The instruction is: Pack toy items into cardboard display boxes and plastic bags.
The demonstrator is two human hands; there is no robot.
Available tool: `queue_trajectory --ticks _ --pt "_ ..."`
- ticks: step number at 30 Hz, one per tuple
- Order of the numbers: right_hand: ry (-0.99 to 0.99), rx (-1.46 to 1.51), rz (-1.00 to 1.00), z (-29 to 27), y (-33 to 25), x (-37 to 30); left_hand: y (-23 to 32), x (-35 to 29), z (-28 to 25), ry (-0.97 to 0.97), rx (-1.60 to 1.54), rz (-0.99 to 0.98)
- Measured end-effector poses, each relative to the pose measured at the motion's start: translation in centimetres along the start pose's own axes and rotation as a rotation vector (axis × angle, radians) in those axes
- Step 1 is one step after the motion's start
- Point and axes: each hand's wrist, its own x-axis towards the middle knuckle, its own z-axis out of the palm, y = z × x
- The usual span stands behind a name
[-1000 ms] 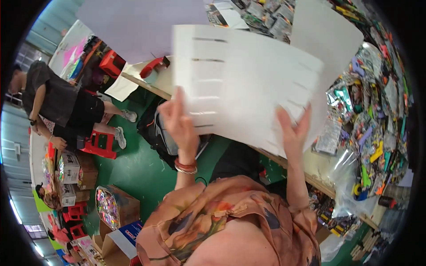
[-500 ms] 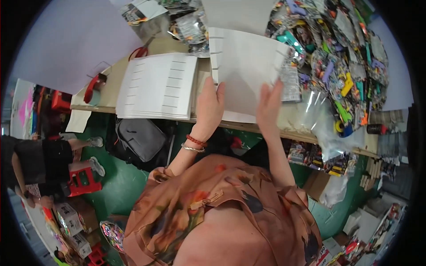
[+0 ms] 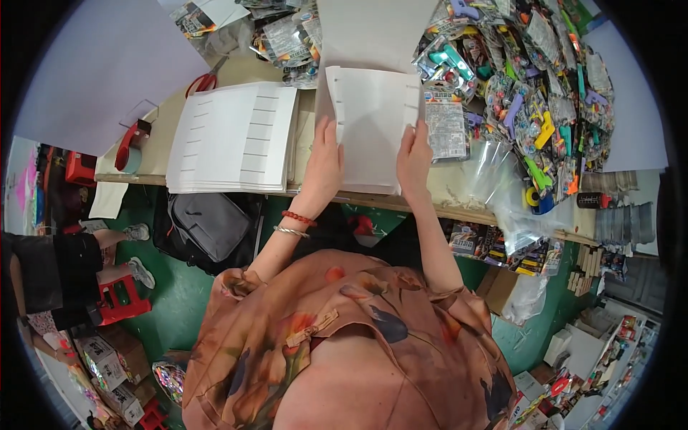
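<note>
Between my hands is a white cardboard sheet [image 3: 374,132] with slits near its side edges, both sides bent upward. My left hand [image 3: 325,161] is closed along its left side, and my right hand [image 3: 414,159] grips the right side. Behind it stands a taller pale board [image 3: 376,32]. To the left of my left hand lies a stack of white slotted cardboard sheets [image 3: 231,140] on the table. A packaged card [image 3: 446,129] with printing lies just right of my right hand.
A large pile of blister-packed toy guns [image 3: 519,100] covers the right of the table [image 3: 154,161]. Red-handled scissors [image 3: 206,80] and a red tape dispenser [image 3: 132,147] are at the left. Clear plastic bags [image 3: 505,179] lie at the right edge. Another person [image 3: 54,276] sits at far left.
The sheet's right side has been bent up, and its far edge has come lower. My right hand has moved in to grip its side. The whole view has shifted slightly.
</note>
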Motion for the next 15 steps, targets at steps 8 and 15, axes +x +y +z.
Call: queue_trajectory --ticks 8,15 --pt "-0.241 -0.257 0.077 2.5 -1.1 0.2 -1.5 1.2 1.9 -0.337 0.135 -0.397" --pt "-0.314 -0.374 0.067 5.0 2.0 1.7 -1.2 0.3 4.5 -0.202 0.332 -0.291"
